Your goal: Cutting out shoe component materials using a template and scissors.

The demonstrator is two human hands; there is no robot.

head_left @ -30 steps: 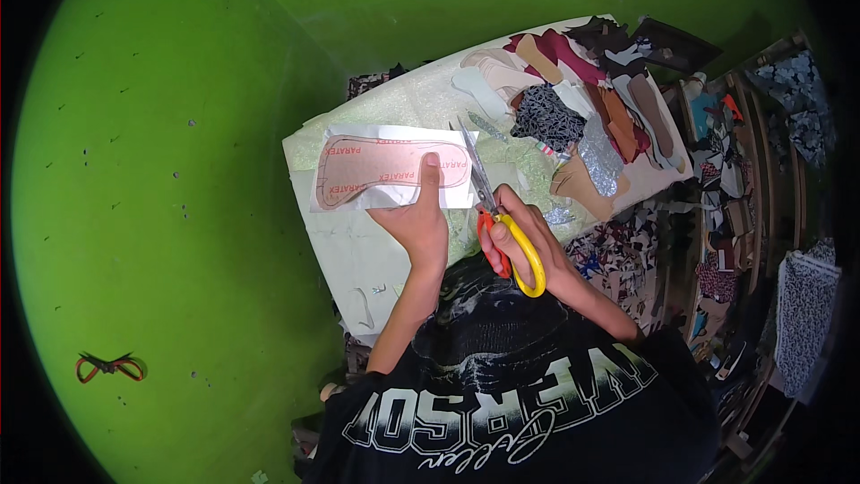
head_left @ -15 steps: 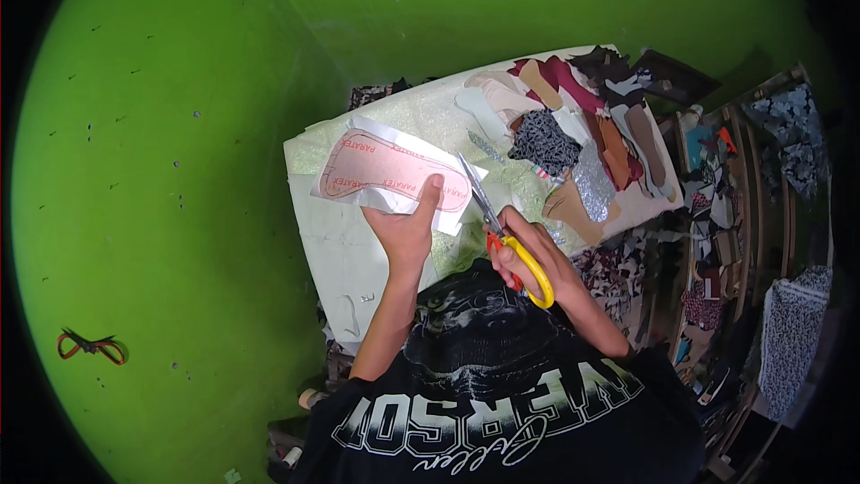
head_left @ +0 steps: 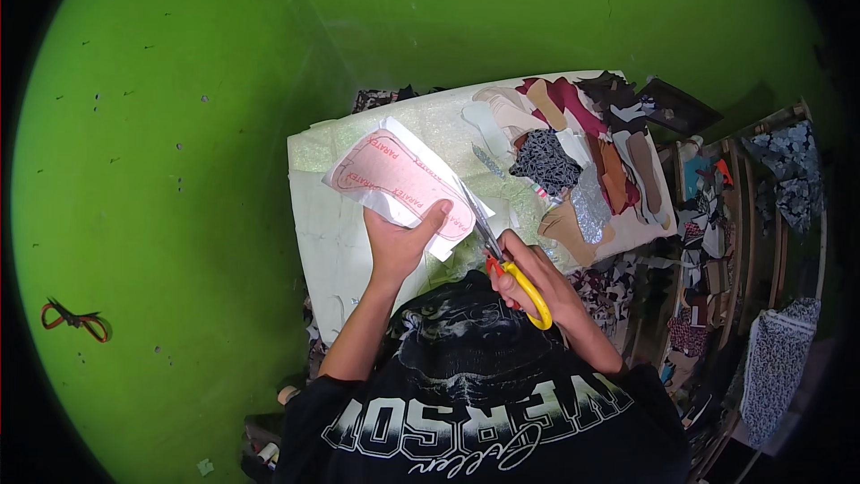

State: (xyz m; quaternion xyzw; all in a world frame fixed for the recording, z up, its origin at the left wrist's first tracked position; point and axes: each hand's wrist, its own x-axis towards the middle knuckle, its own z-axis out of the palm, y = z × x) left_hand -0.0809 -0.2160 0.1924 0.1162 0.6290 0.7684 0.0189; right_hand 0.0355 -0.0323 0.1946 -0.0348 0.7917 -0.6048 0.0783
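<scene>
A white sheet with a pink, red-lettered insole shape [head_left: 381, 175] outlined on it is in my left hand [head_left: 397, 246], thumb on top near the narrower right end and fingers hidden beneath. My right hand [head_left: 539, 273] grips scissors [head_left: 528, 291] with one yellow and one red handle. Their metal blades point up and away along the sheet's right edge, close by the insole outline. From this angle I cannot tell exactly how far the blades are spread. Both hands are raised over the near part of the pale-covered table [head_left: 331, 246].
Shoe-shaped cutouts and scraps in maroon, brown, grey and tan [head_left: 614, 161] cover the table's right side, beside a dark patterned piece [head_left: 545, 161]. Shelves with fabric scraps [head_left: 708, 260] stand at the right. Red-handled scissors [head_left: 76, 319] hang on the green wall [head_left: 224, 170].
The scissor blades have come closer together along the sheet's right edge. The sheet has tilted, its right end lower. The whole view has shifted a little.
</scene>
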